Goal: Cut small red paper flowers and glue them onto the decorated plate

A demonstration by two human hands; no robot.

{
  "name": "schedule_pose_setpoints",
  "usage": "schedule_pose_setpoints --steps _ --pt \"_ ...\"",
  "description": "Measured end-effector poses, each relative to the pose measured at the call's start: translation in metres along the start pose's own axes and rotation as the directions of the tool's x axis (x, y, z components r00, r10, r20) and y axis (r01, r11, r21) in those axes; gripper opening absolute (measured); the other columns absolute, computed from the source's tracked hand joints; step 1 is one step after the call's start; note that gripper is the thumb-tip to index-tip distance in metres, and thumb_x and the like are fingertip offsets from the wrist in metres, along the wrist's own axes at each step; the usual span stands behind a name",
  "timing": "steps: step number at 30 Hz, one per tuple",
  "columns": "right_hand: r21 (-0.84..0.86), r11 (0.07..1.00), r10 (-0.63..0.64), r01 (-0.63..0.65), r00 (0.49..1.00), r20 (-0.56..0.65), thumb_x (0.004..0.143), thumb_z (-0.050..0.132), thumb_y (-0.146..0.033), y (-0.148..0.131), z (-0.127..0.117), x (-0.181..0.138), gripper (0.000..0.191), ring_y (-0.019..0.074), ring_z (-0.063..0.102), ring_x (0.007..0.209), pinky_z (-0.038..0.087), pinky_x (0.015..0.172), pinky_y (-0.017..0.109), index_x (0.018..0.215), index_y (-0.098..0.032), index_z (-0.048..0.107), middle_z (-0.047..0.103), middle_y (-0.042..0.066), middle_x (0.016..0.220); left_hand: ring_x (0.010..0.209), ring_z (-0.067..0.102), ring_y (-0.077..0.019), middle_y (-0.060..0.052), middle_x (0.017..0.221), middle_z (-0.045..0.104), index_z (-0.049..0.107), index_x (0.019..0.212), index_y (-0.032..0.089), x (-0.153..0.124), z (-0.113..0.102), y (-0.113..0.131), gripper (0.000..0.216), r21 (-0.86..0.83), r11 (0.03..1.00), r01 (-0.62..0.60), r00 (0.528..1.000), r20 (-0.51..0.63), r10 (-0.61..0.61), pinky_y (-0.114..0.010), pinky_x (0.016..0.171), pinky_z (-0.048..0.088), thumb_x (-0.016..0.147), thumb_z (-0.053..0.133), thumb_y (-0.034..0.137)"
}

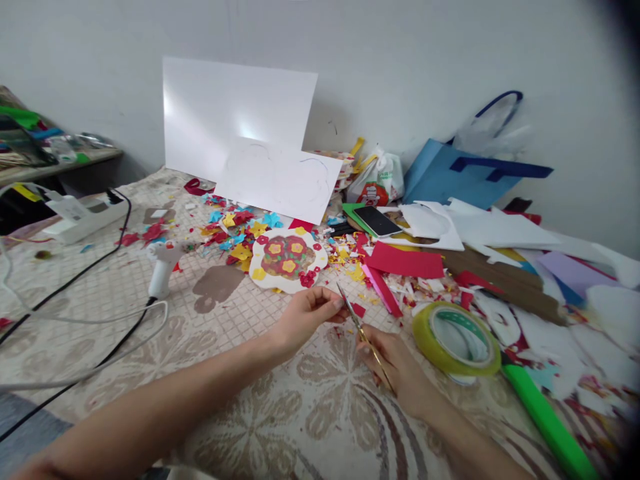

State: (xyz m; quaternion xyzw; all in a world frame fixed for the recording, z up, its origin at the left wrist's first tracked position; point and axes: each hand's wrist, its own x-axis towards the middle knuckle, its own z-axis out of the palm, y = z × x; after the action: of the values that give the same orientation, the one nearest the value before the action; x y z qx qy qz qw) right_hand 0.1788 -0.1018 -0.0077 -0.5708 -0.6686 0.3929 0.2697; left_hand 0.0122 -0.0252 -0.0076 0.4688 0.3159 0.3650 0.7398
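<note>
My left hand (320, 308) is closed in a pinch over the middle of the table. A small piece of red paper (358, 309) shows at its fingertips, partly hidden by the blades. In my right hand (390, 360) is a pair of gold-coloured scissors (369, 343), its blades pointing up and away, right beside the left fingertips. Just beyond the left hand lies a white scalloped card (257, 257) decorated with red and yellow paper flowers.
Left stand a white glue gun (163, 270) with cables and a power strip (85, 217). To the right are a tape roll (425, 333), a green-handled tool (547, 420), a phone (377, 221) and paper sheets. Paper flowers (243, 253) and scraps lie behind, before white boards (235, 113).
</note>
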Motion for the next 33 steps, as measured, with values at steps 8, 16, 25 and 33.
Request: schedule_pose_setpoints --steps 8,16,25,33 --pt "-0.063 0.998 -0.023 0.023 1.0 -0.001 0.089 0.036 -0.039 -0.006 -0.003 -0.002 0.031 0.0156 0.042 0.051 0.028 0.05 0.026 0.063 -0.022 0.038 0.044 -0.002 0.054 0.068 0.061 -0.0108 -0.004 0.073 0.067 0.058 0.075 0.011 0.002 -0.002 0.005 0.027 0.017 1.0 0.011 0.999 0.05 -0.012 -0.026 0.072 0.049 0.073 0.069 0.036" --pt "-0.049 0.999 0.0 0.0 1.0 -0.005 0.089 0.037 -0.036 -0.008 0.001 -0.007 0.028 0.0154 0.044 0.052 0.029 0.05 0.025 0.065 -0.022 0.039 0.044 -0.003 0.054 0.068 0.062 -0.011 -0.004 0.075 0.067 0.058 0.077 0.011 0.004 -0.007 0.005 0.028 0.026 0.999 0.036 0.994 0.1 -0.039 -0.026 0.071 0.049 0.072 0.07 0.036" --pt "-0.03 0.998 0.053 -0.053 0.999 -0.007 0.089 0.038 -0.04 -0.015 0.009 -0.019 0.03 0.0138 0.042 0.052 0.03 0.05 0.024 0.065 -0.021 0.039 0.045 -0.003 0.057 0.069 0.064 -0.0107 -0.005 0.075 0.068 0.06 0.075 0.011 0.004 -0.012 0.015 0.028 0.099 0.987 0.128 0.965 0.219 -0.147 -0.024 0.071 0.049 0.07 0.071 0.036" --pt "0.048 0.993 0.106 -0.108 0.994 0.038 0.087 0.042 -0.049 -0.007 0.012 -0.019 0.035 0.0122 0.039 0.048 0.029 0.046 0.023 0.065 -0.021 0.041 0.041 -0.004 0.054 0.069 0.065 -0.0113 -0.004 0.074 0.069 0.061 0.075 0.01 0.009 -0.021 0.023 0.026 0.17 0.975 0.142 0.929 0.316 -0.19 -0.025 0.071 0.05 0.07 0.072 0.033"
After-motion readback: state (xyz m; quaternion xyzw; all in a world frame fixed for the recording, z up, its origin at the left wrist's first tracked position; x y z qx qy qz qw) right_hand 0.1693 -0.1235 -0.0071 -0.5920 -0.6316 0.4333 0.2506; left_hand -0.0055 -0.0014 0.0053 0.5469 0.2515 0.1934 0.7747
